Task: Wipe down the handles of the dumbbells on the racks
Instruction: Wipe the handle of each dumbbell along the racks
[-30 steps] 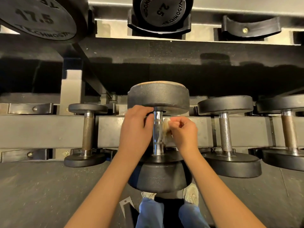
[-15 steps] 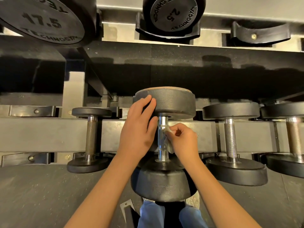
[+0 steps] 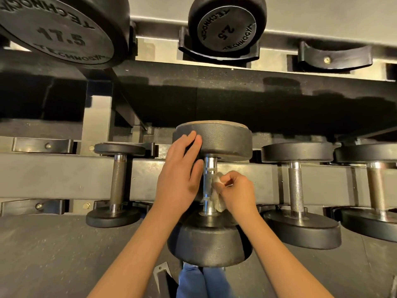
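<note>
A steel rack (image 3: 64, 175) spans the frame, its lower rails carrying a row of black-headed dumbbells. The big dumbbell (image 3: 227, 143) sits mid-row, between a smaller dumbbell (image 3: 117, 179) on the left and a medium dumbbell (image 3: 296, 186) on the right. The left hand (image 3: 178, 177) lies flat, fingers straight, against its far head. The right hand (image 3: 238, 190) pinches a small white cloth (image 3: 218, 201) against the right side of the chrome handle (image 3: 209, 166).

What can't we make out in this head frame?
Head view:
Behind the left hand: left side of the middle dumbbell handle.
Inside the right hand: most of the cloth.
Past the top-left edges: part of the 17.5 dumbbell.
Past the right edge: part of the rightmost dumbbell.
</note>
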A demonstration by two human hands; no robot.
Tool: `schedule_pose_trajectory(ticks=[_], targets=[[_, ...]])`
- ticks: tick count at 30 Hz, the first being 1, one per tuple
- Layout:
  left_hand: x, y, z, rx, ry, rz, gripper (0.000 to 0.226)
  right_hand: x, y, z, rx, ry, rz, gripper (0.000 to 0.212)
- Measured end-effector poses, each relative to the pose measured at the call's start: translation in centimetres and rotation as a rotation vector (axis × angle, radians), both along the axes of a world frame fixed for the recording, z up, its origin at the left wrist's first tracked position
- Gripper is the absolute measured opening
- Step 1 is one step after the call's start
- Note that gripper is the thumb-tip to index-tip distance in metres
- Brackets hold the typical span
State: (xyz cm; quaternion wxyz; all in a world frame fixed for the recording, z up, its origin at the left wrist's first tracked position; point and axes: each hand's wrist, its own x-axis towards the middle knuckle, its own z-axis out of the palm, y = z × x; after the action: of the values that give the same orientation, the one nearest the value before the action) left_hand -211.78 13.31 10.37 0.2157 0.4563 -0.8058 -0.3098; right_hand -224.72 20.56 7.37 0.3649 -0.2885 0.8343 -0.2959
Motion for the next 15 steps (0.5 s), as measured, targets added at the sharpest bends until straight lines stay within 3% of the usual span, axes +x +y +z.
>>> schedule_pose_trajectory(ticks=[5,10,15], targets=[[-0.1,0.4,0.2,0.050,-0.012,0.027,0.054,-0.1,-1.0,-0.2,-0.146,-0.029,-0.113,0.017],[-0.2,0.5,0.9,0.083,-0.059,0.034,0.055,-0.7,0.9,0.0,0.046,-0.132,0.160,0.022],[-0.4,0.9,1.4,0.111,-0.074,0.050,0.056,-1.0,0.3,0.0,-0.024,-0.120,0.112,0.023]])
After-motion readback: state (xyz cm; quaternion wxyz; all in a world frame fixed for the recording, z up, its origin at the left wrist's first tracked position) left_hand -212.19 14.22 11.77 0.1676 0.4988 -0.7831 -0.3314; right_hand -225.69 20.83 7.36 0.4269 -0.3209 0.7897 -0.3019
